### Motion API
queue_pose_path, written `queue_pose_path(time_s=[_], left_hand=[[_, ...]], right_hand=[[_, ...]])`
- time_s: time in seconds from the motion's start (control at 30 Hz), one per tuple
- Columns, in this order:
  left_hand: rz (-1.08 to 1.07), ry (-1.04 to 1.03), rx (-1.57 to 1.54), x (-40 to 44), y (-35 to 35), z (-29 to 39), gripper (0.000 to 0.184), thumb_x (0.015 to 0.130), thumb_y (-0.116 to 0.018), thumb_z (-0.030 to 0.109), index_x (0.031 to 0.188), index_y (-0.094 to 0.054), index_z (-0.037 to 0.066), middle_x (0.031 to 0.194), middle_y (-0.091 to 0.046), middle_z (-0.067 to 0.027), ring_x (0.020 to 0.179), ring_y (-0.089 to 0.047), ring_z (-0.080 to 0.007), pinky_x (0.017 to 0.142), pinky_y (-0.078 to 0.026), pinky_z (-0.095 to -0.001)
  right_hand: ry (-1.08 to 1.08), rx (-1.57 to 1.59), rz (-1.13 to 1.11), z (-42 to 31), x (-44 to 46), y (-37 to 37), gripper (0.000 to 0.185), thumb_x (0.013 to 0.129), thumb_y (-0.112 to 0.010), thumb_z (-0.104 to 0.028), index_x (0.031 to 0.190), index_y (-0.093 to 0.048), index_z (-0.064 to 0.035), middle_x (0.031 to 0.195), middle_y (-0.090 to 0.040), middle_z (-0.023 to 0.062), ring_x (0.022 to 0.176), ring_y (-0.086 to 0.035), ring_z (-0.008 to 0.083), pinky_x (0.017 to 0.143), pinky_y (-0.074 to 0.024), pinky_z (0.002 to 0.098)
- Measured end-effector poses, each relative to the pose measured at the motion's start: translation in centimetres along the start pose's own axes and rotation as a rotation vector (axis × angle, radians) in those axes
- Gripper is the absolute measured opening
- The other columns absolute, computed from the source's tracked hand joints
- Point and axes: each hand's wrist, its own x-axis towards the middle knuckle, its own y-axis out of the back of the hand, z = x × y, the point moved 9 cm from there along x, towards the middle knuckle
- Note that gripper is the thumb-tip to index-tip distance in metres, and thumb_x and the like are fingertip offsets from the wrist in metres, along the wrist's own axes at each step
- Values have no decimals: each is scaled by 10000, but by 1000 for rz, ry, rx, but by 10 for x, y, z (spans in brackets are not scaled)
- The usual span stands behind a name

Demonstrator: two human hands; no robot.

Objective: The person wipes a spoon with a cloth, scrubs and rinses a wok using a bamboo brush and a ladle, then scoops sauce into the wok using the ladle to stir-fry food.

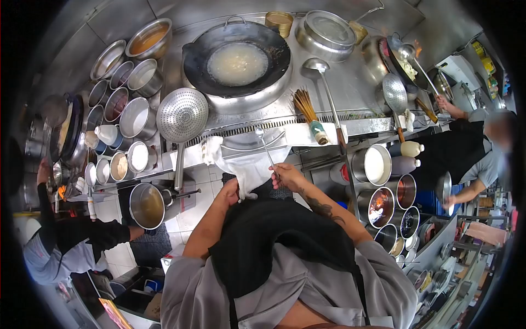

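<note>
My right hand [285, 177] is closed around the thin handle of a small metal spoon [265, 143], its bowl pointing away from me at the stove's front edge. My left hand [232, 190] is closed at the edge of a white cloth [241, 169], which hangs over the front rail; its fingers are partly hidden. Ahead sits a large black wok [189, 66] with cloudy pale liquid [237, 62] in it. A perforated strainer [182, 115] lies to the left. On the right are a bamboo brush [308, 115] and a long steel ladle [327, 90].
Metal pots and bowls, including a steel pot of white contents [138, 118], crowd the left. Sauce pots [382, 206] stand on the right. Co-workers are at both sides; one at the right holds a ladle [424, 71] over a flaming wok. A lidded pot [327, 35] stands behind.
</note>
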Motion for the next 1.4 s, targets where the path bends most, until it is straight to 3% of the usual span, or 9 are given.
queue_pose_path(time_s=[0.17,0.37,0.67,0.77,0.97,1.07,1.2,1.3,1.4], left_hand=[[-24,0,-1,3,1,1,403,944,-460,278,1255,-507,26,1207,-581,-138,1079,-584,-275,846,-507,-556],[-9,22,-6,-1,-4,2,398,912,-523,286,1233,-524,49,1162,-603,-113,1013,-607,-276,736,-539,-564],[-50,28,16,-3,-4,1,386,930,-485,278,1245,-524,57,1195,-594,-110,1045,-602,-252,802,-525,-554],[-98,57,12,-5,-11,0,413,978,-379,281,1295,-466,31,1238,-565,-133,1091,-581,-264,930,-480,-479],[-143,44,4,-5,-18,1,415,979,-388,279,1295,-461,21,1256,-553,-132,1109,-569,-270,952,-467,-452],[-121,-4,68,-12,-29,7,416,944,-453,319,1283,-496,80,1215,-584,-98,1069,-584,-267,865,-489,-566],[-124,-4,68,-11,-26,6,426,951,-436,326,1293,-484,76,1228,-576,-106,1078,-581,-266,872,-491,-552],[-116,-3,55,-8,-20,5,425,958,-423,321,1294,-479,67,1226,-575,-114,1079,-582,-263,872,-493,-544],[-128,-15,8,-8,-20,4,414,962,-420,304,1287,-483,56,1209,-582,-117,1061,-590,-262,860,-499,-545]], right_hand=[[70,-54,20,-11,-6,-4,284,977,-452,-222,1095,-532,24,817,-594,94,637,-612,190,569,-534,318],[96,-88,56,-15,-7,-7,266,970,-450,-180,1079,-532,48,830,-615,125,690,-654,231,591,-545,316],[90,165,-44,-71,-38,-41,243,927,-491,-111,1088,-531,66,911,-638,166,767,-677,286,649,-567,339],[89,190,-89,-85,-46,-49,261,912,-502,-98,1108,-518,74,920,-637,170,791,-679,296,655,-568,345],[90,217,-109,-94,-47,-50,204,883,-533,-52,1049,-502,63,896,-634,186,744,-681,309,608,-581,347],[87,210,-108,-95,-49,-50,202,875,-550,-44,1034,-489,65,884,-632,194,715,-680,310,588,-583,357],[82,188,-76,-91,-50,-48,191,871,-561,-43,1018,-497,61,869,-631,180,682,-677,304,554,-573,357],[97,143,-51,-87,-48,-46,208,882,-550,-74,1048,-515,46,852,-624,165,621,-663,276,512,-551,350],[150,1,-23,-76,-46,-37,179,899,-520,-104,1031,-566,8,687,-580,76,520,-611,191,466,-512,302]])
